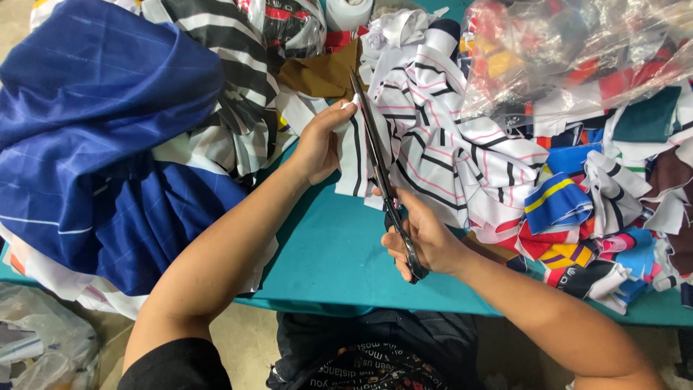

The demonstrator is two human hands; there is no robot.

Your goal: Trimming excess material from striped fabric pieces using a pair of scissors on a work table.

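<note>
My left hand [320,143] grips the near edge of a white cloth with black and pink stripes [440,148], holding it taut over the teal table [325,253]. My right hand [424,235] holds a pair of long black scissors [381,170] by the handles. The blades point away from me and run along the cloth's edge, right beside my left fingers. The tips reach up near a brown scrap [321,72].
A big blue cloth with thin white lines [101,137] is heaped at the left, with black-and-white striped fabric [231,87] behind it. Many coloured scraps [577,217] pile up at the right under a clear plastic bag [577,50]. A white roll [349,11] stands at the back.
</note>
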